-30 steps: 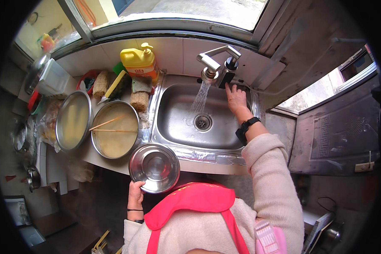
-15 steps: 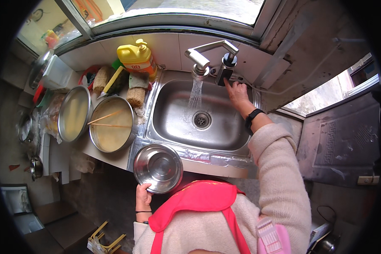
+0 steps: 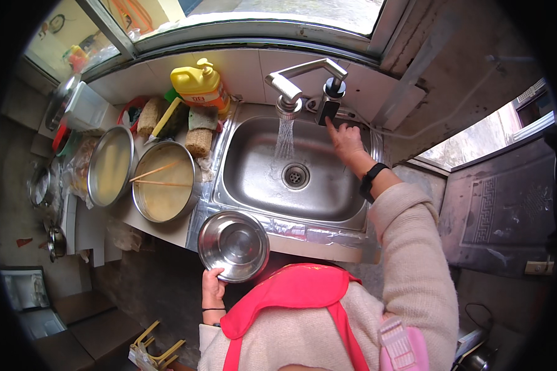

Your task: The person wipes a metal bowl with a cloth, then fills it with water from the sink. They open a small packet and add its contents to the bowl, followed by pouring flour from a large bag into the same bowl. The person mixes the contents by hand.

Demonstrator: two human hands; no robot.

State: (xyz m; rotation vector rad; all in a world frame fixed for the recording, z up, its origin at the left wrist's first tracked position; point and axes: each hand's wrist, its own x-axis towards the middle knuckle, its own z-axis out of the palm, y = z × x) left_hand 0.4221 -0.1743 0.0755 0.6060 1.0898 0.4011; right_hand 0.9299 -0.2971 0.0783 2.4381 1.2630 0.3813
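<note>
My left hand grips the near rim of an empty-looking stainless steel bowl, tilted in front of the counter's edge. Over the sink, water streams from the faucet toward the drain. My right hand reaches across the sink's right side with the index finger stretched out and the other fingers loosely bent. That fingertip is at the lower part of the faucet's black panel; whether it presses cannot be seen. Nothing is held in this hand.
Left of the sink stand a pot of cloudy liquid with chopsticks across it and another metal basin. Behind them are a yellow pump jug, woven scrubbers and a yellow-handled brush. A dark panel stands at the right.
The faucet's spout head sits slightly farther left. My right fingertip is slightly lower on the black panel. The bowl stays in my left hand and the water keeps running.
</note>
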